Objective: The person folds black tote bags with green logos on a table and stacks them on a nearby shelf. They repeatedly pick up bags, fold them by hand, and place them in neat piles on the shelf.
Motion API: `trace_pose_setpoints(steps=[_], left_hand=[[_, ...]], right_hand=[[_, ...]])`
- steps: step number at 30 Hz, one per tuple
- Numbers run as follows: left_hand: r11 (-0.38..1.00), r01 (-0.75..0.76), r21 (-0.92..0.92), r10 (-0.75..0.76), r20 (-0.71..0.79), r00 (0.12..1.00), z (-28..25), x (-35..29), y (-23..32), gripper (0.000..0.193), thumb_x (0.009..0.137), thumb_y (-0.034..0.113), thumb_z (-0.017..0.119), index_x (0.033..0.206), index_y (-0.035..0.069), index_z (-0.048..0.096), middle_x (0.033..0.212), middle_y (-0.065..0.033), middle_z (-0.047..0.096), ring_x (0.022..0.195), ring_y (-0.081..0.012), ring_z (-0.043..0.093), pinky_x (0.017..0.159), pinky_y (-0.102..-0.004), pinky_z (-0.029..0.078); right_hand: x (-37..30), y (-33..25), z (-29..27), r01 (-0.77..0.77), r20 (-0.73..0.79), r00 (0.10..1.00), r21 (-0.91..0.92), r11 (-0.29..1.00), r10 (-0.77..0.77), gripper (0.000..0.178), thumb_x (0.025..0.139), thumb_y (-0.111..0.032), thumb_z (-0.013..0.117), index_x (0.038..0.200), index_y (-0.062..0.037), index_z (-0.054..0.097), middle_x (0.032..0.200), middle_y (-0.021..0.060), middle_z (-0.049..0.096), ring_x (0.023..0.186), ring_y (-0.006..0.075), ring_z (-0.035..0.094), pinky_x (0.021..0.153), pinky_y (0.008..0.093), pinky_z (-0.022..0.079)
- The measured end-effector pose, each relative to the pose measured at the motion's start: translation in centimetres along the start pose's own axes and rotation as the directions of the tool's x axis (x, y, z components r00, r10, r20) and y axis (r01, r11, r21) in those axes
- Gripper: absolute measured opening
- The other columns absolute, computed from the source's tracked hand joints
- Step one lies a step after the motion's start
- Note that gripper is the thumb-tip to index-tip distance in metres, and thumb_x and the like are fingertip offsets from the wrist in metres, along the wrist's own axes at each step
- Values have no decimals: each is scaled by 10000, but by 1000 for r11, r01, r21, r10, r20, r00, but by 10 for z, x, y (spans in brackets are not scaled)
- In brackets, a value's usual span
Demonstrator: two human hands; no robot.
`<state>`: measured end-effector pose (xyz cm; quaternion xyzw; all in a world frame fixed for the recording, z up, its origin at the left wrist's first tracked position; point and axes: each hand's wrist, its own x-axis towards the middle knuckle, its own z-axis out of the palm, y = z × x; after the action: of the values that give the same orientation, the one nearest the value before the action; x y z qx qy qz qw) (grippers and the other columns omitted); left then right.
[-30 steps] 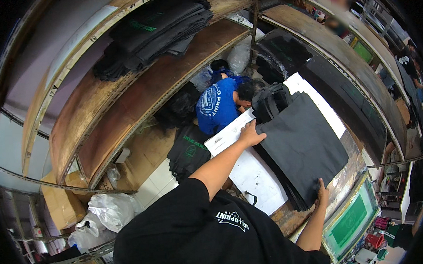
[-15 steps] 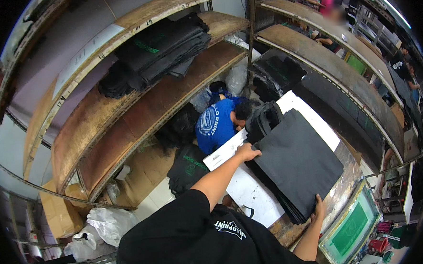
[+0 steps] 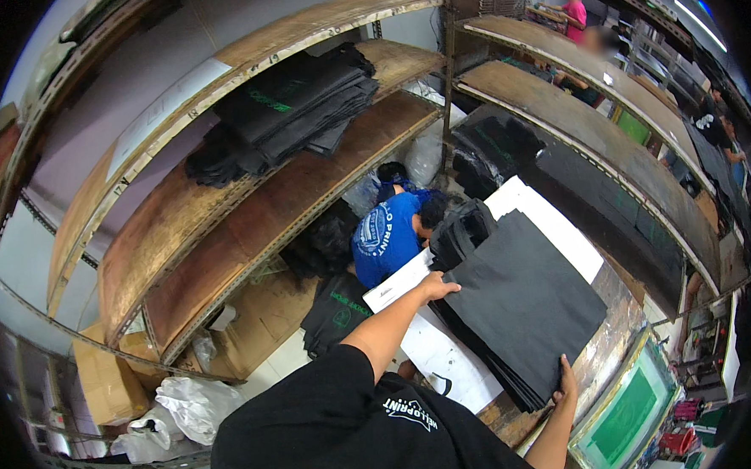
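Observation:
A thick stack of black fabric sheets (image 3: 523,303) lies on a white-topped worktable (image 3: 437,359). My left hand (image 3: 439,285) rests on the stack's near left edge, fingers bent over it. At the stack's lower right corner my right hand (image 3: 565,381) grips the edge, thumb up. Both arms reach from my black shirt at the bottom. A smaller bundle of black fabric (image 3: 462,232) sits at the stack's far end.
A person in a blue shirt (image 3: 390,234) crouches beyond the table beside dark bags on the floor. Wooden shelves (image 3: 247,216) hold folded black fabric (image 3: 292,107). A green-framed screen (image 3: 627,412) stands at the lower right. Cardboard boxes and white plastic bags (image 3: 185,406) lie left.
The view has shifted slightly. My hands stay on the same edges of the black stack, and the stack looks squared up a little more on the table.

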<state>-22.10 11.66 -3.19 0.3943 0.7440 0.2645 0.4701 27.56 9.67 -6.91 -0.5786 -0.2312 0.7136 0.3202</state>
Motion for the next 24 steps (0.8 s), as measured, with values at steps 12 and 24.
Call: trace_pose_setpoints(steps=[12,24], left_hand=[[966,101,-237,-64,157,986,-2,-21,-28,829,743,356,830,1412,11,483,1314,-188,605,1172,-284,600,1005,-371,457],[950,254,-181,-234,124,964,-8,-57,-41,1021,739,447,813,1545,114,283,1527,-191,402,1401,-328,390,1126,-492,315]], right_hand=[[-15,17,-2,101,15,994,178,979,-105,848,889,-497,680,1479,14,348,1520,175,390,1368,340,422,1103,474,397],[-28,16,9,-98,39,995,128,987,93,645,902,-340,719,1383,21,486,1321,183,603,1173,319,613,1039,462,479]])
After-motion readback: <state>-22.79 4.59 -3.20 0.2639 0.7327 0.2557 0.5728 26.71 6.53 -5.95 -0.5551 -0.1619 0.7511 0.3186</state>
